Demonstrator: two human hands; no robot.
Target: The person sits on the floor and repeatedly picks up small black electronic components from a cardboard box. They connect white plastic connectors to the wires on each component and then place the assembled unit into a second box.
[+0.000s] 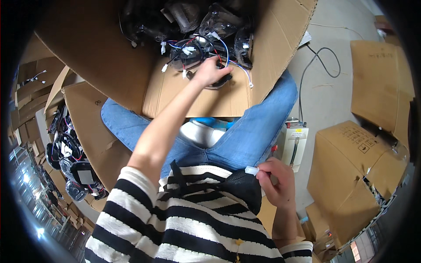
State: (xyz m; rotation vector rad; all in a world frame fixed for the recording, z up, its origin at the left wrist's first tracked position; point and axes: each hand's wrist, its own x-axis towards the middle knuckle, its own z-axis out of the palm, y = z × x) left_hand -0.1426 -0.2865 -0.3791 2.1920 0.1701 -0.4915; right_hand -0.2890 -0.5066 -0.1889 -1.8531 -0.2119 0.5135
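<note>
My left hand (210, 72) reaches into a big open cardboard box (188, 98) between my legs. Its fingers close on a rounded black part with wires (224, 80) near the box's lower flap. Red, blue, black and white wires with white plugs (188, 50) spread around that hand. Behind them lie several dark, glossy round units (182, 15), some seemingly wrapped in clear plastic. Low by my right hip, my right hand (278, 182) pinches a small white plastic connector (251, 170) between thumb and finger. Whether a cable runs from it is hidden by the hand.
A light metal device (294, 147) with a black cable (301, 87) stands right of my knee. Closed cardboard boxes (346, 162) line the right side. At left, another open box (90, 131) stands beside a pile of black wired units (83, 171). A white and blue object (201, 133) lies between my thighs.
</note>
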